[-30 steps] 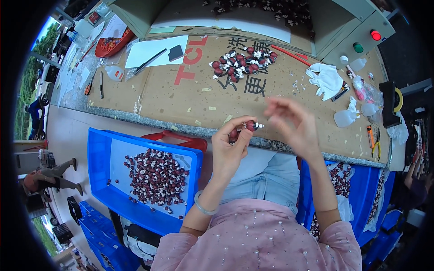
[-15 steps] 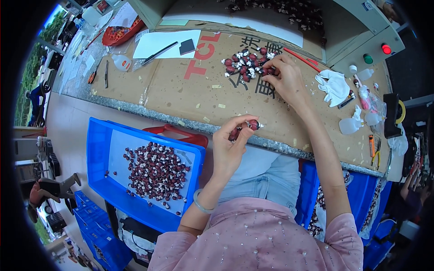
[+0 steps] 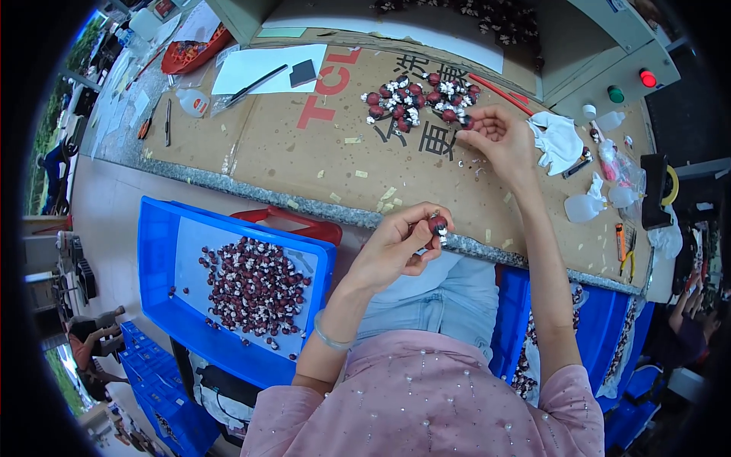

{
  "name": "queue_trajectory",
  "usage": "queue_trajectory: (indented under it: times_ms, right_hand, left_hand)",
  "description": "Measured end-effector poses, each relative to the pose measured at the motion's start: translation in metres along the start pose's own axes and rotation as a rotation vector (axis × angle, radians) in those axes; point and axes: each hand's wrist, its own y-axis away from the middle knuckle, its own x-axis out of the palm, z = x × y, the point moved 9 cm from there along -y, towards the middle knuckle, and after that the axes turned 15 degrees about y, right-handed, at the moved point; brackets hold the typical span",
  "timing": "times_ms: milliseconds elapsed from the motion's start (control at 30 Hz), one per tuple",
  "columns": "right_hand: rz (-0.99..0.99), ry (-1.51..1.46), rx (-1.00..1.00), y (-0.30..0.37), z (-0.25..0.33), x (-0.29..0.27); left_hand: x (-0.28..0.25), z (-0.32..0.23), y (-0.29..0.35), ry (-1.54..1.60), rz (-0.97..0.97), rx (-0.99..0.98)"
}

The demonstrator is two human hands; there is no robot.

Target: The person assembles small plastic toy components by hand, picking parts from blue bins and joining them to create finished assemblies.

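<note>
Small dark-red figurines with white and black parts (image 3: 399,103) lie in a loose cluster on the cardboard-covered bench. My left hand (image 3: 403,242) is closed around at least one such figurine (image 3: 437,225), held over the bench's front edge; a second dark-red shape shows partly behind the fingers. At the right side of the cluster, my right hand (image 3: 499,141) pinches another figurine (image 3: 466,122) between thumb and fingertips. It sits close against its neighbours on the cardboard (image 3: 304,160).
A blue tray (image 3: 164,305) with many figurines stands left of my lap. Bottles (image 3: 585,207), a white glove (image 3: 556,141), an orange cutter (image 3: 620,242) and pliers lie on the right. A metal booth (image 3: 594,68) with red and green buttons stands behind. A pen (image 3: 259,82) rests on white paper.
My left hand has turned and moved slightly right, its figurine now pointing down. My right hand has shifted a little right and down at the cluster. Figurines in the cluster are spread differently.
</note>
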Motion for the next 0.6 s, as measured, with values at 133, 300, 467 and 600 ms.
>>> queue_trajectory:
  times_ms: [133,300,467,600]
  right_hand:
    - [0.232,-0.566,0.163,0.009,-0.005,0.013]
    - [0.195,-0.557,0.211,0.011,-0.061,-0.006]
    - [0.263,-0.747,0.265,0.006,-0.023,0.005]
    - [0.316,-0.841,0.140,0.011,0.014,0.015]
  left_hand:
    - [-0.001,-0.004,0.011,0.050,0.029,0.040]
    - [0.010,-0.003,0.013,0.182,0.150,0.112]
    - [0.001,-0.018,0.039,0.356,0.111,0.230]
    - [-0.020,-0.027,0.055,0.492,0.068,0.290]
